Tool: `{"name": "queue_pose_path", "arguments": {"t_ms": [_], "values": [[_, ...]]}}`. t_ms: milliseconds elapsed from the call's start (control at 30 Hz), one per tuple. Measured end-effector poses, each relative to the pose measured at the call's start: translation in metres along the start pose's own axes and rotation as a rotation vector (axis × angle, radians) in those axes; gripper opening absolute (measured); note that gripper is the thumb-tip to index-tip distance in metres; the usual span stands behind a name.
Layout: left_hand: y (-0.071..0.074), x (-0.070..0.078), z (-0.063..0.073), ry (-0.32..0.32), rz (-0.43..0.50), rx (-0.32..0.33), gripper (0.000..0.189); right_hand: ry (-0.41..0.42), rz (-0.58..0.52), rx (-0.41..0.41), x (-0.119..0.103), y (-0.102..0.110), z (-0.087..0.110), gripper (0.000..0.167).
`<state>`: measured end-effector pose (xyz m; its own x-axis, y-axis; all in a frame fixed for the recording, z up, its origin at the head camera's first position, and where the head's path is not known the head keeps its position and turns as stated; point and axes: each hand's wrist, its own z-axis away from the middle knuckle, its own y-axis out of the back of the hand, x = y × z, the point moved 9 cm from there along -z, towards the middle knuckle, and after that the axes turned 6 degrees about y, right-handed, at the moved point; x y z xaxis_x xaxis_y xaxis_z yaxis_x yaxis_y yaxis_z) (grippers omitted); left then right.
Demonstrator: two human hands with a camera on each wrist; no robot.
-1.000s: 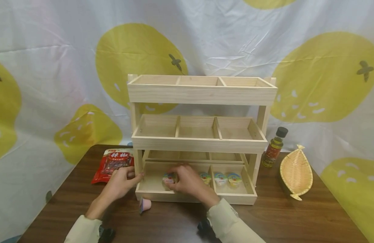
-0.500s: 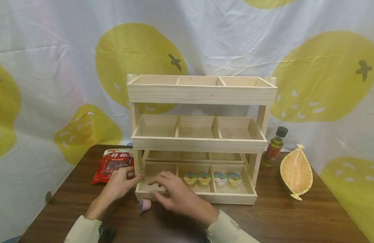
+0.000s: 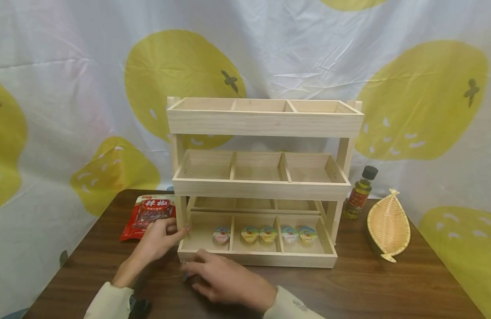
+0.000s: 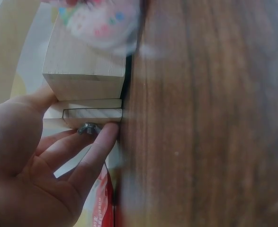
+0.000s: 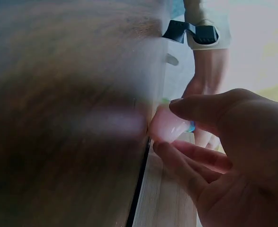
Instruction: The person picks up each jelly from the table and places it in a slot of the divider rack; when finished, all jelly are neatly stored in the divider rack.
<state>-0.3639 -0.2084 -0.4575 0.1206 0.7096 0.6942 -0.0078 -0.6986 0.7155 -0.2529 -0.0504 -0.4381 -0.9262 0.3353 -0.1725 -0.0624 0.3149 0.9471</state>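
A three-tier wooden rack [image 3: 265, 190] stands on the brown table [image 3: 388, 288]. Its bottom tray [image 3: 269, 259] holds several small jelly cups [image 3: 249, 234], and one pinkish cup [image 3: 222, 235] sits alone in the left compartment. My left hand [image 3: 177, 229] rests with straight fingers against the rack's left post, by a wing nut [image 4: 88, 128]. My right hand [image 3: 191, 270] lies on the table in front of the tray. It covers a pink jelly cup [image 5: 165, 130], which it pinches between thumb and fingers [image 5: 195, 106].
A red snack packet [image 3: 151, 215] lies left of the rack. A small oil bottle [image 3: 361, 192] and a fish-shaped wicker basket [image 3: 388, 226] stand to the right. The two upper tiers hold nothing. A printed cloth hangs behind.
My right hand left a cup in the tray's left compartment, drew back toward me and came down over the pink cup on the table. The left hand stayed on the post.
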Motion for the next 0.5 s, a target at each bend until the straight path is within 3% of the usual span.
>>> {"name": "queue_pose_path", "arguments": {"t_ms": [200, 333, 500], "values": [[0.0, 0.001, 0.0, -0.002, 0.004, -0.003, 0.051, -0.047, -0.102, 0.001, 0.007, -0.001, -0.001, 0.028], [0.0, 0.0, -0.001, -0.002, 0.0, 0.001, 0.052, -0.084, -0.153, -0.019, 0.012, -0.004, -0.001, 0.036], [0.0, 0.0, -0.001, -0.001, -0.011, 0.01, 0.051, -0.147, -0.134, 0.031, 0.016, -0.002, -0.002, 0.045]]}}
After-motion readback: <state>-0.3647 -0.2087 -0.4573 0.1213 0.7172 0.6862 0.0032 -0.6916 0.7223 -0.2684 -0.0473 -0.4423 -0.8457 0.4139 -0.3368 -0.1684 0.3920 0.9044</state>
